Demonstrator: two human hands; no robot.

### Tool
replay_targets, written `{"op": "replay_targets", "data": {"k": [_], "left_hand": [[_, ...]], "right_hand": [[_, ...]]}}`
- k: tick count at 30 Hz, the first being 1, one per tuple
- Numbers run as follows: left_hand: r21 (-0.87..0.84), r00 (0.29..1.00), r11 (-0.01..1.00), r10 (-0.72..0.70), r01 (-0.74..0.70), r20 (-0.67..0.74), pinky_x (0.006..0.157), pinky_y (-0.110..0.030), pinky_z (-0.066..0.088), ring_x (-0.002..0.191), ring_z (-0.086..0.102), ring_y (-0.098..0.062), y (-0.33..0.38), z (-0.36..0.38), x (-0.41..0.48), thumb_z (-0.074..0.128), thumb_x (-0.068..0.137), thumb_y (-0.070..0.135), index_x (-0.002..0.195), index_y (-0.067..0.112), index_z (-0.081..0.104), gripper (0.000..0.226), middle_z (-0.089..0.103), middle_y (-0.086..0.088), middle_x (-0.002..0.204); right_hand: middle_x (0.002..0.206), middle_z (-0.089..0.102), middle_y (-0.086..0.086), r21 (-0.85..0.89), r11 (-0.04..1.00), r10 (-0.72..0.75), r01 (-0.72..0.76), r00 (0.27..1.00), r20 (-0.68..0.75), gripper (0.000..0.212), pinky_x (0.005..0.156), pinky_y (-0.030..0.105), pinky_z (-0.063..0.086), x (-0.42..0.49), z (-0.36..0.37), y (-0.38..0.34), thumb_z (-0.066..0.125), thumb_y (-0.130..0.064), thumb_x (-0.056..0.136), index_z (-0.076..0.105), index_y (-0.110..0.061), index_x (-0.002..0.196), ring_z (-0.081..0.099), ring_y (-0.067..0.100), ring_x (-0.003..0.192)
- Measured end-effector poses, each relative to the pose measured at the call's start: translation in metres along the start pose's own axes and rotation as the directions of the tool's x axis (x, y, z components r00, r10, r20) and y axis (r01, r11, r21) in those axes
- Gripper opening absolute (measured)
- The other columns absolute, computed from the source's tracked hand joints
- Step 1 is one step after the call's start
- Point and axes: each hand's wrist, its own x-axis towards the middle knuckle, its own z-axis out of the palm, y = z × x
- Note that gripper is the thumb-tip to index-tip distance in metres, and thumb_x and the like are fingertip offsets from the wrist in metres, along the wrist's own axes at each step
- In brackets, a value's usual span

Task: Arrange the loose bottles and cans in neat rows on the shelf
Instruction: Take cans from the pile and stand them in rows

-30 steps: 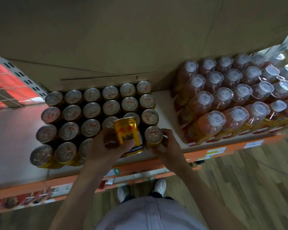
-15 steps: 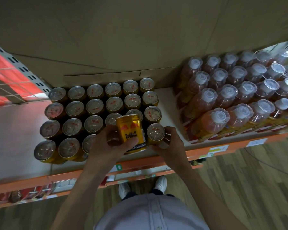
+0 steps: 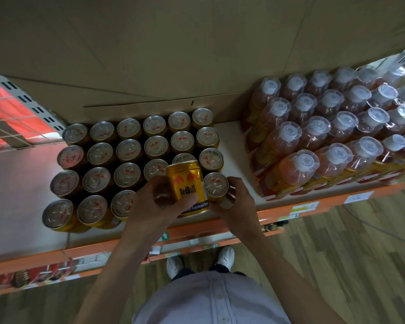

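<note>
The left hand [image 3: 154, 202] is gripping a tilted gold can [image 3: 187, 185] above the shelf's [image 3: 21, 183] near row, the right hand [image 3: 234, 202] is clasping the near-right corner can [image 3: 215, 185]; it's probably being slotted in, needing uprighting, then lowering

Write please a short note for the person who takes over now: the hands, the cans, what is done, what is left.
Left hand grips a gold can, lifted and tilted over the front row.
Right hand grips the front-right can, standing on the shelf.
Done: the other cans stand in neat rows; wrapped bottles sit to the right.
Left: probably set the held can into the front row.
</note>
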Motion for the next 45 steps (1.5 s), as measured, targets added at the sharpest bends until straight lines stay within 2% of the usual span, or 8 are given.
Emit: {"op": "replay_targets", "data": {"k": [8,16,19,22,25,29,38,45], "left_hand": [[0.102,0.992,0.987,0.123,-0.123,0.005,0.068,-0.018,0.053,0.087,0.065,0.006,0.003,0.001,0.009,0.089,0.057,0.053,0.105,0.035,0.06,0.059,0.068,0.024,0.095],[0.066,0.935,0.937,0.335,-0.344,0.116,0.083,-0.018,0.054,0.109,0.059,0.006,0.027,0.02,0.022,0.085,0.065,0.053,0.127,0.032,0.051,0.073,0.063,0.021,0.117],[0.111,0.887,0.884,0.438,-0.455,0.149,0.095,-0.035,0.053,0.119,0.058,-0.005,0.026,0.028,0.031,0.079,0.074,0.045,0.137,0.027,0.047,0.073,0.061,0.013,0.129],[0.261,0.867,0.827,0.463,-0.498,0.186,0.104,-0.029,0.044,0.135,0.043,-0.004,0.029,0.03,0.048,0.082,0.076,0.043,0.149,0.035,0.034,0.088,0.046,0.014,0.147],[0.372,0.859,0.776,0.485,-0.509,0.164,0.104,-0.018,0.036,0.137,0.036,-0.002,0.034,0.026,0.066,0.079,0.079,0.041,0.152,0.033,0.031,0.088,0.038,0.013,0.153],[0.461,0.848,0.717,0.494,-0.523,0.192,0.105,-0.038,0.043,0.136,0.041,-0.012,0.035,0.031,0.075,0.076,0.083,0.036,0.15,0.031,0.035,0.078,0.041,0.009,0.151],[0.486,0.88,0.745,0.457,-0.457,0.127,0.097,-0.041,0.049,0.131,0.047,-0.014,0.024,0.04,0.067,0.072,0.084,0.037,0.145,0.03,0.042,0.068,0.05,0.008,0.141],[0.532,0.894,0.738,0.439,-0.416,0.09,0.09,-0.013,0.037,0.123,0.051,-0.01,0.024,0.042,0.065,0.075,0.085,0.031,0.142,0.026,0.046,0.064,0.053,0.008,0.137]], "right_hand": [[0.131,0.057,-0.015,0.049,0.974,-0.223,0.22,0.973,0.057,0.052,0.103,0.023,0.044,-0.012,-0.051,-0.054,0.076,-0.029,0.086,0.054,-0.022,0.133,0.052,0.0,0.125],[0.113,0.071,-0.015,0.178,0.981,-0.115,0.073,0.965,0.236,0.053,0.083,0.027,0.059,0.008,-0.079,-0.121,0.082,-0.042,0.079,0.061,-0.028,0.125,0.067,0.0,0.104],[0.112,0.071,-0.016,0.109,0.984,-0.161,0.143,0.972,0.173,0.058,0.087,0.032,0.059,0.017,-0.081,-0.12,0.085,-0.049,0.072,0.062,-0.029,0.122,0.067,0.001,0.105],[0.114,0.07,-0.015,0.062,0.977,-0.205,0.203,0.978,0.03,0.059,0.086,0.024,0.058,0.028,-0.076,-0.115,0.086,-0.042,0.074,0.061,-0.024,0.124,0.066,-0.001,0.105],[0.117,0.067,-0.011,0.071,0.98,-0.18,0.188,0.978,-0.101,0.059,0.089,0.026,0.057,0.053,-0.066,-0.107,0.085,-0.039,0.076,0.057,-0.024,0.126,0.065,0.002,0.108],[0.124,0.062,-0.001,-0.071,0.974,-0.223,0.214,0.96,-0.167,0.066,0.092,0.04,0.055,0.097,-0.053,-0.094,0.079,-0.041,0.08,0.051,-0.02,0.136,0.061,0.014,0.114],[0.143,0.052,0.009,-0.082,0.984,-0.174,0.16,0.96,-0.218,0.068,0.099,0.026,0.041,0.159,-0.036,-0.078,0.073,-0.022,0.088,0.037,-0.009,0.144,0.052,0.023,0.129],[0.144,0.049,0.016,-0.02,0.998,-0.064,0.062,0.988,-0.142,0.069,0.116,0.044,0.035,0.181,-0.01,-0.038,0.068,-0.006,0.087,0.034,-0.003,0.146,0.044,0.027,0.136]]}}
